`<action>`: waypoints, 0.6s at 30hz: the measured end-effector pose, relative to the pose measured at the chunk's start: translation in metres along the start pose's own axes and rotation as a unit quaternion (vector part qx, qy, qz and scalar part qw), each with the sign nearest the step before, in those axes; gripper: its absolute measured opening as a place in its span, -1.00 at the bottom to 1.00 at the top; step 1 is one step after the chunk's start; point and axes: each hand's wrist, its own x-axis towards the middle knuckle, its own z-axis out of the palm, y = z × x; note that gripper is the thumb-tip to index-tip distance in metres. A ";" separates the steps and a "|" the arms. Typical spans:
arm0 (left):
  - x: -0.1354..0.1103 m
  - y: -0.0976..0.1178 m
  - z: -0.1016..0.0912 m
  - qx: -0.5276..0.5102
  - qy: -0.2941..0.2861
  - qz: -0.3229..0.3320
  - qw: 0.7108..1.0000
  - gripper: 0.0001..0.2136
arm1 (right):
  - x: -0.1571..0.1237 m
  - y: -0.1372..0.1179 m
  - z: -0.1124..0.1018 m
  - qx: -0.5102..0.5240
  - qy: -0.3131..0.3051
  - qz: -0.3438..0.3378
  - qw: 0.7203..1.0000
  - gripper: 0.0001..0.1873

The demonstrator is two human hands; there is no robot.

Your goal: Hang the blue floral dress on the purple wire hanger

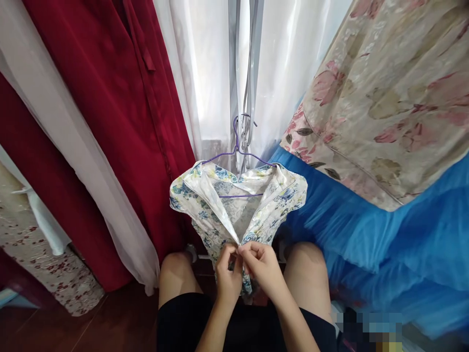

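Note:
A white dress with blue and yellow flowers (220,200) hangs on a purple wire hanger (238,151) from a metal rail upright in front of me. My left hand (227,276) and my right hand (261,266) meet at the dress front, just below the open collar. Both pinch the two edges of the fabric together, fingers closed on the cloth. My bare knees show either side of my hands.
Dark red garments (110,122) and a white sheer one (69,146) hang at the left. White curtain (286,63) behind. A beige floral garment (395,98) and blue tulle (384,230) fill the right. Dark wood floor (120,322) lies below.

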 end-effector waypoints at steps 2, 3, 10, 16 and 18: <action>0.000 0.000 -0.002 0.024 -0.016 0.022 0.999 -0.82 | 0.015 -0.020 -0.003 0.006 0.015 -0.026 1.000 -0.64; 0.001 0.001 -0.002 0.035 -0.024 0.030 0.999 -0.83 | 0.026 -0.034 -0.003 0.012 0.025 -0.045 0.999 -0.64; -0.002 0.005 0.009 0.087 -0.099 0.048 0.990 -0.82 | 0.098 -0.131 0.006 0.079 0.055 -0.167 0.981 -0.68; -0.004 0.001 0.003 0.102 -0.160 0.050 0.981 -0.81 | 0.090 -0.138 0.002 0.098 0.046 -0.161 0.981 -0.71; 0.014 0.014 -0.009 0.104 -0.167 0.070 0.978 -0.84 | 0.086 -0.132 0.000 0.090 0.043 -0.159 0.982 -0.73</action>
